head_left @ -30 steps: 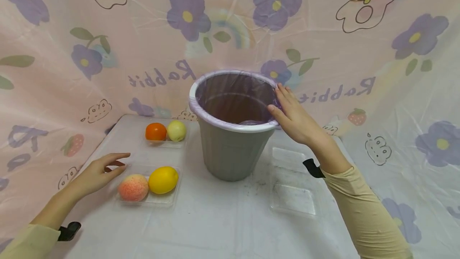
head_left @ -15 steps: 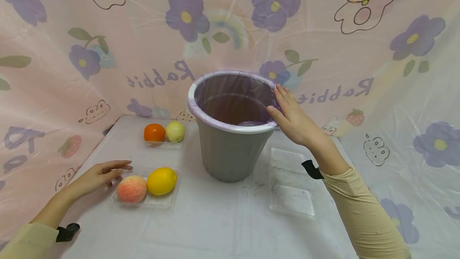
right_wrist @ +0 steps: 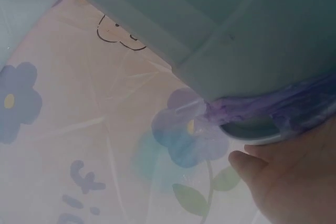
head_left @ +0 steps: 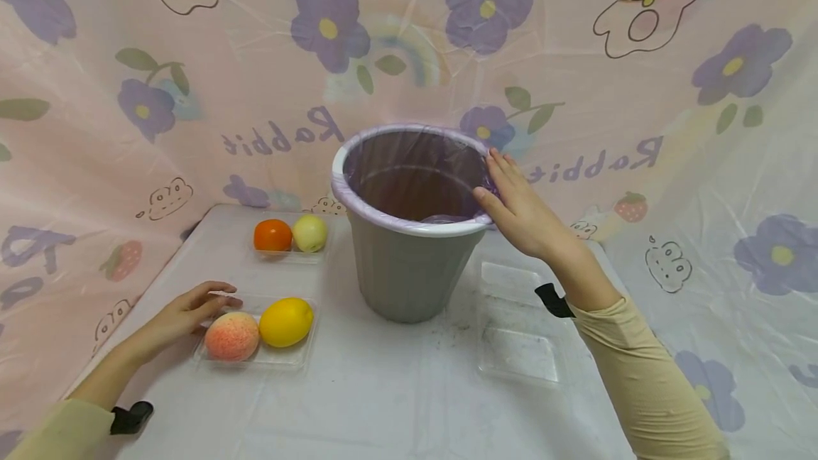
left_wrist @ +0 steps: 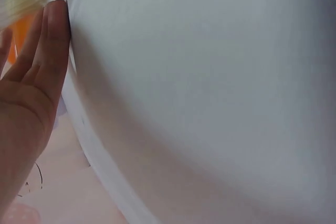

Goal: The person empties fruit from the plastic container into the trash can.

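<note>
My left hand [head_left: 185, 318] is at the left edge of a clear plastic tray [head_left: 281, 360], just behind a pink peach [head_left: 232, 336]. Its fingers are loosely bent and hold nothing; whether they touch the tray I cannot tell. Beside the peach in the tray lies a yellow lemon [head_left: 286, 322]. A grey bucket [head_left: 409, 275] stands mid-table, lined with a thin purple plastic bag [head_left: 358, 208] folded over its white rim. My right hand [head_left: 520, 208] rests on the bucket's right rim, fingers fairly straight. In the right wrist view, the bag's purple edge [right_wrist: 252, 103] bunches beside that hand.
Behind the near tray, another clear tray [head_left: 297, 258] holds an orange fruit [head_left: 273, 236] and a pale green round fruit [head_left: 309, 233]. Right of the bucket lies a clear tray [head_left: 520, 353] without fruit. A printed curtain [head_left: 409, 41] surrounds the white table [head_left: 383, 403].
My left hand has come down and slightly to the right, from above the table to the near tray's edge behind the peach. My right hand has stayed on the bucket's rim.
</note>
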A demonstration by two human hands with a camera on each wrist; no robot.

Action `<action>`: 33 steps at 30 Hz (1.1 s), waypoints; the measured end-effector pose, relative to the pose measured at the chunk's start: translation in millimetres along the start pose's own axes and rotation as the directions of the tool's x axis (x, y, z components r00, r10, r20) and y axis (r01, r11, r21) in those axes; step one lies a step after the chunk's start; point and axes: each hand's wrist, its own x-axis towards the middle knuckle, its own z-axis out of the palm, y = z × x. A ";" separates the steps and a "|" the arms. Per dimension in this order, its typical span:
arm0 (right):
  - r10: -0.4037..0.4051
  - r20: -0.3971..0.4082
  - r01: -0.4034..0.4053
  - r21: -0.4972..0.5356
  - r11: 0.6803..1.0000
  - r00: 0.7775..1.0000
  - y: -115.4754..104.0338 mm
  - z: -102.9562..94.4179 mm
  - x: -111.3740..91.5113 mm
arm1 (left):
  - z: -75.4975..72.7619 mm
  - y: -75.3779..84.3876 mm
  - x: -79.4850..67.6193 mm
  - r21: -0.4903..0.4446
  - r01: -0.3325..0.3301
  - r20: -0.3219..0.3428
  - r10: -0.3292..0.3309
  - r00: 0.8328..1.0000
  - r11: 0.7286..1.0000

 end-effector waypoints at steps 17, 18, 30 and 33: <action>-0.003 -0.004 0.003 0.001 1.000 1.000 -0.4 0.7 0.5 | 8.5 2.8 4.7 -0.035 0.011 -0.102 -0.014 0.995 0.999; -0.004 -0.004 0.004 0.001 1.000 1.000 -0.3 0.8 0.5 | 8.5 3.6 4.5 -0.035 0.008 -0.100 -0.011 0.995 0.999; -0.010 -0.013 0.010 0.004 1.000 1.000 0.5 1.2 0.3 | 4.3 8.0 3.2 -0.004 0.038 -0.076 -0.038 0.996 0.999; -0.012 -0.015 0.012 0.007 1.000 1.000 0.2 1.4 0.6 | 5.4 10.4 1.7 -0.016 0.033 -0.068 -0.034 0.997 0.999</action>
